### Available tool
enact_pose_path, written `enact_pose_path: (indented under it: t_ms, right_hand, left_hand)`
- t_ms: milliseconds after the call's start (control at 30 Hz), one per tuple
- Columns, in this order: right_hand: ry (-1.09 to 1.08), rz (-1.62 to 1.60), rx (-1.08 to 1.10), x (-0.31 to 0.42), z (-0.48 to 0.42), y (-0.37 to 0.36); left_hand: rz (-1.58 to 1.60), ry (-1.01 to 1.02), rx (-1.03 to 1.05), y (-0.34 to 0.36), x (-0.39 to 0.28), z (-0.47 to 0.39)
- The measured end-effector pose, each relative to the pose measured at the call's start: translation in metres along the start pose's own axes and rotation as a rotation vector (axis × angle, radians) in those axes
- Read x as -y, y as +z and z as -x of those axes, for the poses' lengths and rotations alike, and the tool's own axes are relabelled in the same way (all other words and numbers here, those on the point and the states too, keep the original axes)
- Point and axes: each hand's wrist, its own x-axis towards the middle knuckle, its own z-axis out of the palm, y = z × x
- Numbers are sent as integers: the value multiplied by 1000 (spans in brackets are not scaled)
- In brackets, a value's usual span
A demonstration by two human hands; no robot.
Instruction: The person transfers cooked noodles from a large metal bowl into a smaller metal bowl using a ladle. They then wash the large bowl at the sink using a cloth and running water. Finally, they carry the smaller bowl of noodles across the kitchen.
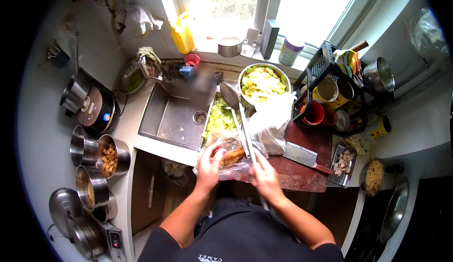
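My left hand (208,168) grips the near left edge of a clear plastic bag (233,174). Inside the bag lies a browned piece of food (232,157), possibly cooked meat. My right hand (264,177) is closed around the handle of a long metal ladle (230,96), whose bowl points away from me. A second long-handled metal utensil (237,124) runs beside it towards the same hand; I cannot tell if it is gripped too. Beneath the ladle, sliced pale green vegetables (221,115) fill a metal tray, partly hidden by the bag.
A steel sink (173,117) lies to the left. A cleaver (300,154) rests on the red-brown cutting board (300,177), beside a white plastic bag (270,124). A bowl of sliced vegetables (263,81) stands behind. Rightward are a black rack (320,62) and a meat tray (342,163); steel pots (122,157) line the left.
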Motion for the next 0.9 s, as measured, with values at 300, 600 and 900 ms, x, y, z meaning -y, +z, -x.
enact_pose_path:
  t_ms: [300, 600, 900]
  right_hand:
    - [-352, 1011, -247, -44, -138, 72]
    - [-84, 1224, -150, -117, -194, 45]
    - [-16, 300, -196, -86, -107, 38]
  left_hand:
    - [238, -359, 275, -88, 68, -131]
    - [151, -348, 493, -128, 122, -171]
    - [133, -352, 518, -136, 157, -180]
